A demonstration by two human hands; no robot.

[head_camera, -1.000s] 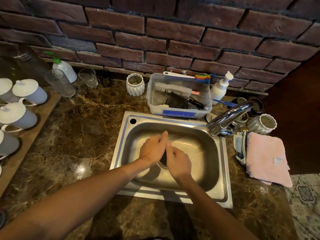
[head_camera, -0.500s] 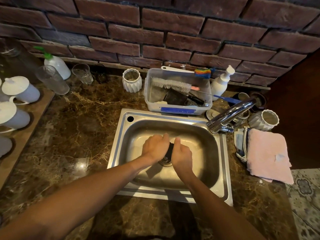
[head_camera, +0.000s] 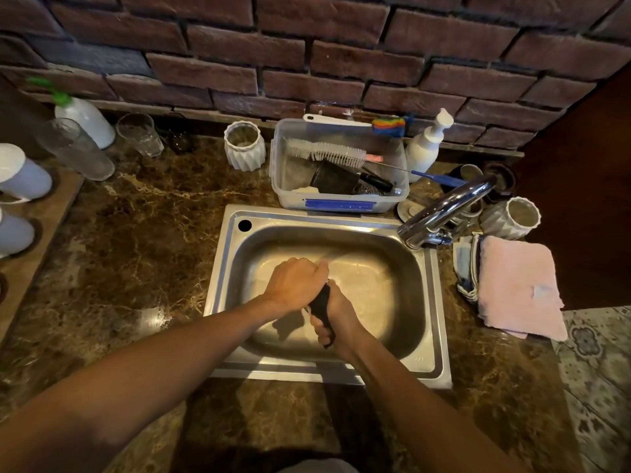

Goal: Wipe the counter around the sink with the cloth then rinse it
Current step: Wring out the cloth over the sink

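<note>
Brown marble table point(head_camera: 136, 240) under a brick wall; at its centre, over the steel sink point(head_camera: 432, 336), both hands, left hand point(head_camera: 295, 283) and right hand point(head_camera: 336, 312), clench a dark cloth point(head_camera: 321, 303). Best wrung by opposite twists, low over the basin, faucet point(head_camera: 444, 209) at 2 o'clock.

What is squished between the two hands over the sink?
A dark cloth, gripped by the left hand and right hand over the sink. The head view shows it.

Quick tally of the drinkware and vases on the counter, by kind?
Clear glasses: 2, tall glass and short glass.
White ribbed vases: 2, left vase and right vase.
White lidded mugs: 2 in view, upper mug and lower mug.
Total: 6
</note>
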